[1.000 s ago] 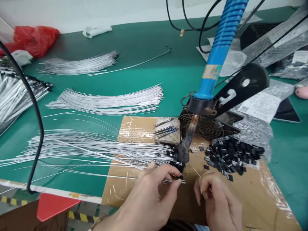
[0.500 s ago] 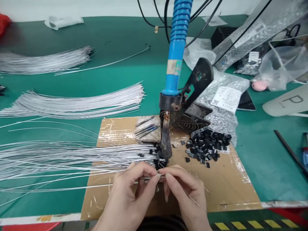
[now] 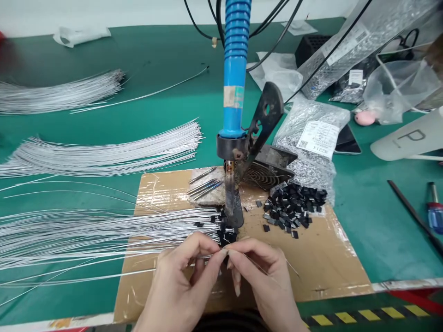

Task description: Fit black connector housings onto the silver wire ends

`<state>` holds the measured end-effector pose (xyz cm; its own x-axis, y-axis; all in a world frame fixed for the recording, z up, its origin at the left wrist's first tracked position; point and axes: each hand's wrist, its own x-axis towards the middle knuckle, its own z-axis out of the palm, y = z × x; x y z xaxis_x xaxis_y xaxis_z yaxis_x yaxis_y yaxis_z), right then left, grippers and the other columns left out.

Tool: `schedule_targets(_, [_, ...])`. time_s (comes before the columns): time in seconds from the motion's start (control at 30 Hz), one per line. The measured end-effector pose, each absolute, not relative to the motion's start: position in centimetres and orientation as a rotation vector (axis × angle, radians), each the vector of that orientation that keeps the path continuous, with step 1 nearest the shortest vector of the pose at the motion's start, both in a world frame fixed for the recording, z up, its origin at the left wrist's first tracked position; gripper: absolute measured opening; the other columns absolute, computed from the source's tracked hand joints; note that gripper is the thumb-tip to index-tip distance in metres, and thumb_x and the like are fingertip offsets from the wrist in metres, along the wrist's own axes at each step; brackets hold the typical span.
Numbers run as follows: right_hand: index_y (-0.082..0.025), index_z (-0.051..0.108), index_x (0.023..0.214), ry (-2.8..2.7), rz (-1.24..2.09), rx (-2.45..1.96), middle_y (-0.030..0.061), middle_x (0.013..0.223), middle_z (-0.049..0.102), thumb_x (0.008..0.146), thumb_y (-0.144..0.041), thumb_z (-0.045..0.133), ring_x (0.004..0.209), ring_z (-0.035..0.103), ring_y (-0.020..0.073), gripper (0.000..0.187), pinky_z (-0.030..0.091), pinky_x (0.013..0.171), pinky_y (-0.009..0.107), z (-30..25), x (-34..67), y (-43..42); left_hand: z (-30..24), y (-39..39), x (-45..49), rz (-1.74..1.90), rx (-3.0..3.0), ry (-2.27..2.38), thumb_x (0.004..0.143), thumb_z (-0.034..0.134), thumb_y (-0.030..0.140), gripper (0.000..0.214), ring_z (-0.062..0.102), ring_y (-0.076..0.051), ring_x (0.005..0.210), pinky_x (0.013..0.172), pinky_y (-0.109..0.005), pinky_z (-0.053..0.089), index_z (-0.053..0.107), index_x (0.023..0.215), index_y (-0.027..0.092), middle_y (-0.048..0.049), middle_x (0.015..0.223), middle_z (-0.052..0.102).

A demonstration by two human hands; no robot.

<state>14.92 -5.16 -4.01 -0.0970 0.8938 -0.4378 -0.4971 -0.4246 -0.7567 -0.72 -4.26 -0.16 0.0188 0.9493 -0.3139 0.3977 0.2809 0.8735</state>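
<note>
A thin silver-white wire (image 3: 138,272) is pinched at its right end between the closed thumb and forefinger of the left hand (image 3: 180,288). The same end is met by the closed fingertips of the right hand (image 3: 268,286), so the two pinches touch. Whether a small black piece is seated between the fingertips cannot be told, since the spot is covered.

The wire's long axis is laid nearly level. Its free length trails away to the left of the fingers and its held end points right.

Just beyond the fingers, the dark tip (image 3: 235,214) of a blue-handled soldering iron (image 3: 236,69) is fixed upright. A burn could be had if a knuckle were raised toward it. The slender wire could also be kinked by too tight a pinch, or snagged in the fanned bundle of loose silver wires (image 3: 86,226) left of the fingers.

A heap of small black plastic blocks (image 3: 294,207) lies beyond and right of the fingers on the taped brown cardboard sheet (image 3: 328,263).
</note>
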Motion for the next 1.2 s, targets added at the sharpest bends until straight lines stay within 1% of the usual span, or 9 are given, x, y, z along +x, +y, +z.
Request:
schedule_targets(0.2, [-0.021,0.087,0.088,-0.547,1.780,-1.027,0.0000,0.068,0.072,0.090,-0.035,0.085,0.046,0.056,0.0048,0.014,0.048,0.046,0.014,-5.1,15.2,-5.3,-0.3,-4.4,-0.8,0.690,1.306,1.559,0.099,0.063,0.039,0.027,0.049,-0.014,0.059,0.055,-0.027,0.034,0.068,0.078,0.023,0.0016,0.068,0.063])
schedule_targets(0.37, [-0.018,0.087,0.084,-0.520,1.888,-0.992,0.0010,0.067,0.072,0.087,-0.037,0.088,0.045,0.056,0.0044,0.019,0.046,0.043,0.013,-5.3,15.8,-4.9,-0.7,-4.4,-1.7,0.617,1.312,1.479,0.101,0.062,0.041,0.027,0.040,-0.014,0.056,0.052,-0.026,0.031,0.069,0.080,0.023,0.0031,0.064,0.054])
schedule_targets(0.5, [-0.016,0.086,0.080,-0.495,1.967,-0.966,0.0013,0.064,0.073,0.083,-0.036,0.091,0.042,0.056,0.0043,0.020,0.046,0.041,0.013,-5.0,16.4,-4.3,-0.9,-4.1,-2.3,0.545,1.301,1.368,0.102,0.061,0.042,0.028,0.036,-0.013,0.055,0.050,-0.026,0.028,0.068,0.082,0.023,0.0031,0.065,0.054])
schedule_targets(0.6, [-0.016,0.086,0.078,-0.483,1.991,-0.970,0.0014,0.064,0.073,0.082,-0.036,0.092,0.041,0.058,0.0046,0.021,0.048,0.041,0.013,-5.0,16.5,-4.1,-0.5,-4.0,-2.0,0.575,1.235,1.383,0.100,0.063,0.041,0.028,0.038,-0.014,0.056,0.052,-0.027,0.027,0.067,0.080,0.022,0.0027,0.063,0.055])
schedule_targets(0.7, [-0.016,0.086,0.080,-0.470,1.987,-0.956,0.0018,0.067,0.074,0.084,-0.037,0.090,0.042,0.061,0.0048,0.022,0.050,0.043,0.013,-5.0,16.3,-4.2,-0.1,-3.9,-1.3,0.636,1.188,1.459,0.096,0.066,0.040,0.027,0.037,-0.013,0.055,0.053,-0.028,0.025,0.068,0.076,0.022,0.0035,0.061,0.053])
schedule_targets(0.83, [-0.015,0.087,0.084,-0.418,1.957,-0.917,0.0021,0.069,0.074,0.086,-0.038,0.088,0.043,0.059,0.0046,0.023,0.051,0.042,0.013,-5.0,15.8,-4.4,-0.1,-4.0,-0.7,0.705,1.202,1.530,0.095,0.067,0.039,0.026,0.037,-0.012,0.054,0.053,-0.028,0.024,0.070,0.076,0.022,0.0042,0.061,0.054])
schedule_targets(1.2, [-0.016,0.085,0.078,-0.335,1.921,-0.894,0.0005,0.067,0.072,0.085,-0.036,0.089,0.041,0.058,0.0042,0.021,0.049,0.040,0.012,-5.1,15.0,-4.4,-0.8,-4.5,-0.3,0.839,1.294,1.560,0.097,0.067,0.032,0.023,0.045,-0.012,0.055,0.052,-0.026,0.032,0.070,0.075,0.023,0.0036,0.065,0.062])
